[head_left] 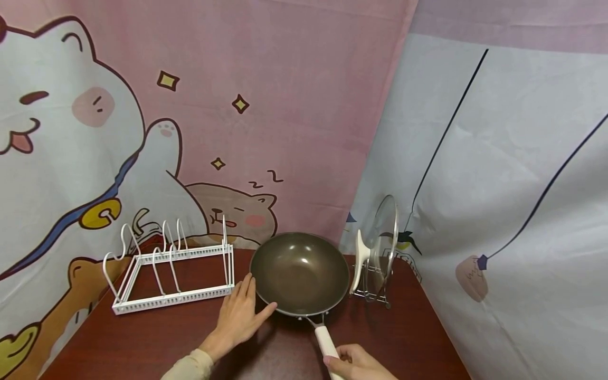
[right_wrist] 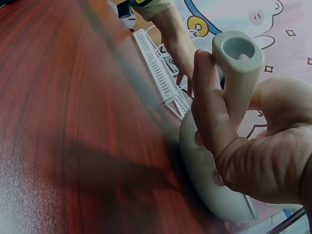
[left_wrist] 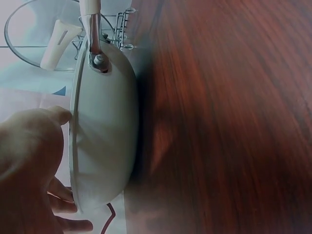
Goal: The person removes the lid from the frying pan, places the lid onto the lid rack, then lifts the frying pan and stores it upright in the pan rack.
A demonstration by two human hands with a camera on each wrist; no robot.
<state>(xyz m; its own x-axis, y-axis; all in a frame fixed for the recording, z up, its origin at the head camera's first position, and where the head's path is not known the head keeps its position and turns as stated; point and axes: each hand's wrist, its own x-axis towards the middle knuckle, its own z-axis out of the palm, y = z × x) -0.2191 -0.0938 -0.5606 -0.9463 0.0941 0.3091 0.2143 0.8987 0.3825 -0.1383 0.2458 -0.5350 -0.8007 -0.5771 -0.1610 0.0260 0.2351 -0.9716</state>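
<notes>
A wok with a dark brown inside stands on the table, its white handle pointing toward me. My right hand holds that handle between thumb and fingers; in the right wrist view the handle's hollow end sticks out past the fingers. At the wok's left side is my left hand, fingers spread, fingertips and thumb right at the rim. From the left wrist, the wok's pale outer wall shows, with thumb and fingertips along its edge.
A white adjustable rack with upright dividers sits on the left of the red-brown table. To the right, a wire stand holds a glass lid with a cream handle. Printed cloth hangs behind and along the sides.
</notes>
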